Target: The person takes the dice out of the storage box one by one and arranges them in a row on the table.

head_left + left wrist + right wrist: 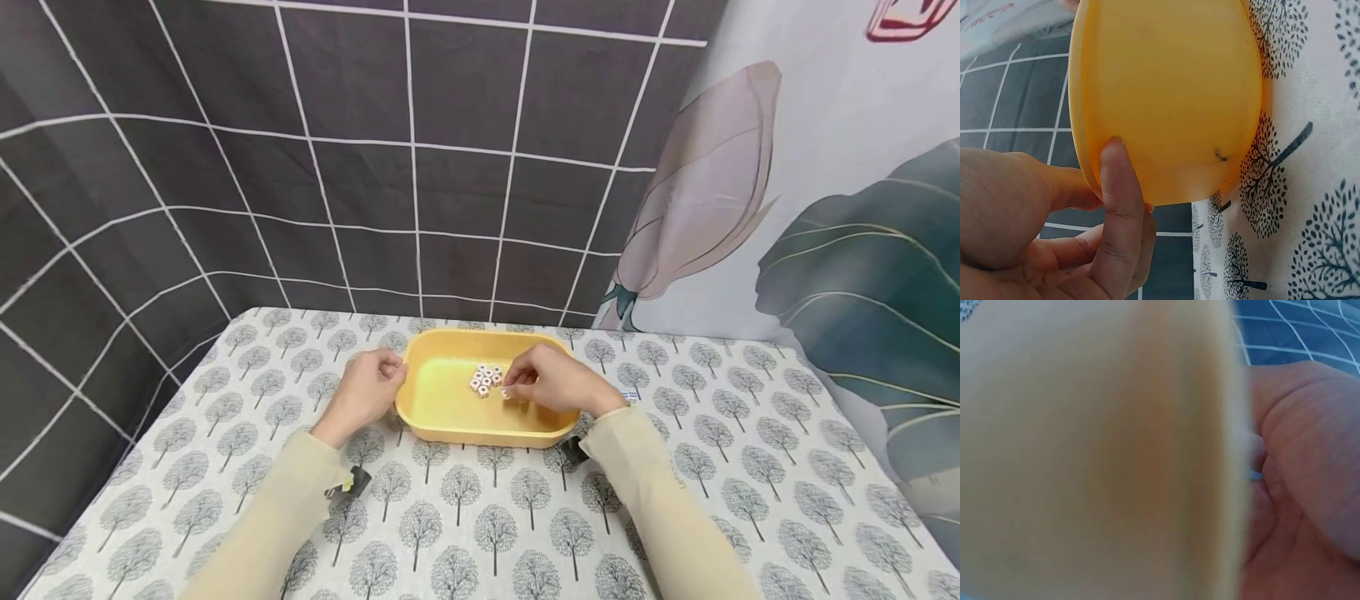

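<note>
A yellow oblong basin stands on the cloth, and several small white block-like pieces with dark reddish marks lie clustered on its bottom. At its left end my left hand grips the rim. The left wrist view shows one finger along the outside of the basin wall. My right hand reaches over the right end, its fingertips pinching one small white piece beside the cluster. In the right wrist view the blurred basin wall hides most of those fingers.
The table is covered by a white cloth printed with grey trees. A dark curtain with white grid lines hangs behind it, with a flower-printed curtain at the right. Black wrist devices sit at both cuffs.
</note>
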The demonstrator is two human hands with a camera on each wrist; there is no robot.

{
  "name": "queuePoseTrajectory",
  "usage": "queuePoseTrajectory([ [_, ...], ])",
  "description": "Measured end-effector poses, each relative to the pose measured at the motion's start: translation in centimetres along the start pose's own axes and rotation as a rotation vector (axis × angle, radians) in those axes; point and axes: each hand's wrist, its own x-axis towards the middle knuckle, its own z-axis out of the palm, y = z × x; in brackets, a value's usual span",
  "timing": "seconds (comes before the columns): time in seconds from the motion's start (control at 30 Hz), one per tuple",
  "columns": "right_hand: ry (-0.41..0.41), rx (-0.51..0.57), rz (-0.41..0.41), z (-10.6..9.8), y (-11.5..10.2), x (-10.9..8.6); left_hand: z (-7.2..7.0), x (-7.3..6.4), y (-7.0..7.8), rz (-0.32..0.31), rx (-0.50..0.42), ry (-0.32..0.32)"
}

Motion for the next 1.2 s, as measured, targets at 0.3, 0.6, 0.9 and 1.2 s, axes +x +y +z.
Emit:
queuePoseTrajectory([
  [0.3,0.004,0.004,-0.029,-1.8,0.6,-1.3,0.3,0.1,0.2,-0.009,0.012,0.000],
  [0.6,0.079,-0.004,-0.091,-3.5,1.2,-2.3,0.2,0.1,0.0,-0.003,0.001,0.001],
  [0.9,0.097,-0.006,-0.036,-5.1,2.4,-3.8,0.0,-0.1,0.2,-0.010,-0.001,0.003],
  [1.2,0.118,-0.024,-0.016,-6.3,3.9,-5.4,0.0,-0.1,-0.2,0.000,0.006,0.005],
])
